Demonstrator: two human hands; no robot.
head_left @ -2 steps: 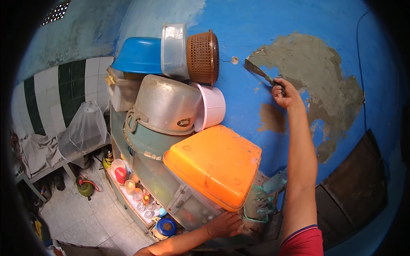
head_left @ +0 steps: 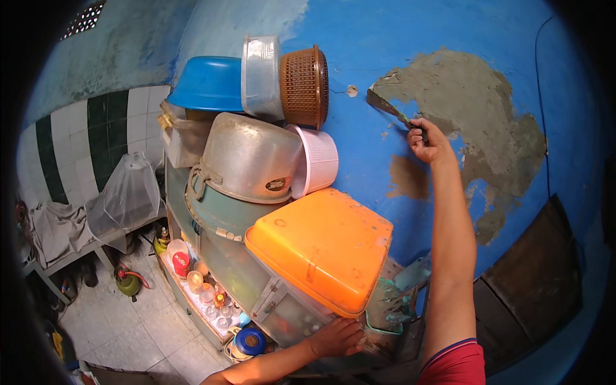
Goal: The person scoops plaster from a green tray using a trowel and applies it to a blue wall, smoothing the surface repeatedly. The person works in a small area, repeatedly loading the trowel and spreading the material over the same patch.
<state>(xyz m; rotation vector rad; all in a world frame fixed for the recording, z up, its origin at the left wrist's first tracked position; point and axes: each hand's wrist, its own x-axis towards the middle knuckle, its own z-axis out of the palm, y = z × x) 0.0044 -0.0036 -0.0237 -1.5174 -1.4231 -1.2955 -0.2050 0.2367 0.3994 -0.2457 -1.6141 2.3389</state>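
My right hand [head_left: 428, 141] is closed round the handle of a putty knife [head_left: 385, 106], its dark blade angled up and left against the blue wall [head_left: 359, 154]. The blade lies at the left edge of a broad patch of grey-brown plaster [head_left: 468, 96]. Under the blade's right side, a bit of blue paint shows between plastered areas. My left hand [head_left: 339, 336] rests low, by the lower edge of an orange plastic lid [head_left: 327, 247]. Its fingers are bent and pressed to the top of a cabinet; whether they grip anything is hidden.
Left of the wall patch are stacked a metal pot [head_left: 253, 154], a pink basket [head_left: 316, 160], a brown basket [head_left: 301, 86], and a blue basin [head_left: 208, 83]. Glasses and jars [head_left: 208, 295] stand on a low shelf. Dark panels [head_left: 536, 263] lean at the lower right. A cable [head_left: 542, 109] hangs down the wall.
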